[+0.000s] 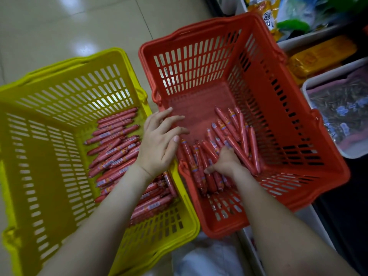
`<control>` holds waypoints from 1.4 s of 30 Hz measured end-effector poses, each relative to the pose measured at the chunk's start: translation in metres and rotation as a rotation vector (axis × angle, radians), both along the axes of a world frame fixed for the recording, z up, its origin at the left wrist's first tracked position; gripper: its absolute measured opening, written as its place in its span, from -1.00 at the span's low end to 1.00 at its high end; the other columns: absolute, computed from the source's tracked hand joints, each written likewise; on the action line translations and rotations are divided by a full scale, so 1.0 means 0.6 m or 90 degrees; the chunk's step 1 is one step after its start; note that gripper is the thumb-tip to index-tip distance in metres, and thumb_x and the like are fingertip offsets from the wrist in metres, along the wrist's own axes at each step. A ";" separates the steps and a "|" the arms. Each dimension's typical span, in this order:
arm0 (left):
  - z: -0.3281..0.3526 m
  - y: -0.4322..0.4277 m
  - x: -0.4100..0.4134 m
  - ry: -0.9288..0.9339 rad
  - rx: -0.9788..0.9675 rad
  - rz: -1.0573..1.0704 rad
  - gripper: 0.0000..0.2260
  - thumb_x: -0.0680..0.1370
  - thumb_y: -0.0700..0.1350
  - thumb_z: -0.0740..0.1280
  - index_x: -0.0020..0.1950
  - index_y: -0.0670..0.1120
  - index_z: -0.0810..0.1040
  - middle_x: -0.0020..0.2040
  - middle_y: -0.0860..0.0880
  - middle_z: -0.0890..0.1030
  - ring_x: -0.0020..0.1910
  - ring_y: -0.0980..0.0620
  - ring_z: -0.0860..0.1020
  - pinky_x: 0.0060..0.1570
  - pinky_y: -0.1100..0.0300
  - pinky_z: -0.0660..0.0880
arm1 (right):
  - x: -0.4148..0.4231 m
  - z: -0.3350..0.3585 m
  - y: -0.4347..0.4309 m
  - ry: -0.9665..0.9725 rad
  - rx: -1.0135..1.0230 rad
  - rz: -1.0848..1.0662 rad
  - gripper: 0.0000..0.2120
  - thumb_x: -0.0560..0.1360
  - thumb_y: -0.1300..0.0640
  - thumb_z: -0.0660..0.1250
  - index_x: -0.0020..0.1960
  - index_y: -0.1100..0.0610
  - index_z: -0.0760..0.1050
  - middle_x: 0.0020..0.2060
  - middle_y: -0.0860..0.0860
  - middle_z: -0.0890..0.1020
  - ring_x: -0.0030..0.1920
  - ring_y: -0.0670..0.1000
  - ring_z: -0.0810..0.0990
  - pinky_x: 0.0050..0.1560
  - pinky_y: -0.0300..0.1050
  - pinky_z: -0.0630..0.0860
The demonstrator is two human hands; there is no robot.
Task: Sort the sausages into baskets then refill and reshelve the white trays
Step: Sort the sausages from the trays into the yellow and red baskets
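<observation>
Two slotted baskets stand side by side on the floor. The yellow basket (45,156) on the left holds a pile of red sausages (115,148) along its right side. The orange-red basket (288,140) on the right holds several more red sausages (233,132) scattered at its near end. My left hand (159,144) hovers over the gap between the baskets, fingers spread, holding nothing. My right hand (225,164) is down inside the orange-red basket, fingers curled over a bunch of sausages (199,172) at its near left corner.
White shelf trays on the right hold packaged goods: a tray of dark snack packs (338,116), orange packets (320,54) and green and yellow bags (282,14) behind. Pale tiled floor (69,22) lies beyond the baskets. White fabric (201,257) shows below between my arms.
</observation>
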State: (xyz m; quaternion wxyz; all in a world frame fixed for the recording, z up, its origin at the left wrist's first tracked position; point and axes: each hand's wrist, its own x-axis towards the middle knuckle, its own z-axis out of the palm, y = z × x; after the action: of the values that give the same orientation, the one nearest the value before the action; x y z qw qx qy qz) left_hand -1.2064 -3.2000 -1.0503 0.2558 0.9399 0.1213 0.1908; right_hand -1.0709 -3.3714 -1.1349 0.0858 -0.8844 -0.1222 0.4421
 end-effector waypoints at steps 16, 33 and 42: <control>0.128 -0.037 0.004 0.308 -0.229 0.072 -0.58 0.55 0.20 0.18 0.20 -0.04 0.61 0.34 -0.08 0.48 0.49 -0.08 0.20 0.47 0.12 -0.05 | -0.001 0.323 0.015 0.142 0.544 -0.361 -0.74 0.32 0.38 0.47 -0.11 0.14 0.48 -0.33 0.02 0.55 -0.26 0.02 0.57 -0.14 -0.02 0.55; 0.651 -0.323 -0.207 0.154 -0.747 -0.235 -0.96 0.58 -0.21 0.31 -0.07 -0.15 0.50 -0.30 -0.04 0.53 -0.26 -0.01 0.50 -0.15 0.10 0.46 | -0.303 0.826 -0.232 0.170 0.962 -0.415 -0.83 0.51 0.33 0.28 0.08 0.36 0.51 -0.20 0.13 0.68 -0.23 0.03 0.67 -0.20 -0.11 0.63; 0.729 -0.409 -0.232 0.154 -0.701 -0.332 -0.90 0.56 -0.24 0.32 0.07 -0.17 0.52 -0.15 -0.09 0.61 -0.12 -0.12 0.55 -0.09 0.06 0.54 | -0.360 0.897 -0.341 0.086 1.026 -0.420 -0.62 0.49 0.17 0.32 0.23 0.37 0.46 -0.09 0.15 0.66 -0.16 0.05 0.67 -0.17 -0.09 0.61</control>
State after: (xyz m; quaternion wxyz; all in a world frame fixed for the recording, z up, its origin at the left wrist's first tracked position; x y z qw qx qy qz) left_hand -1.3457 -3.4456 -0.6128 0.7255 0.6839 -0.0035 -0.0767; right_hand -1.2867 -3.5758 -0.5969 0.8157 -0.5166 -0.1301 0.2253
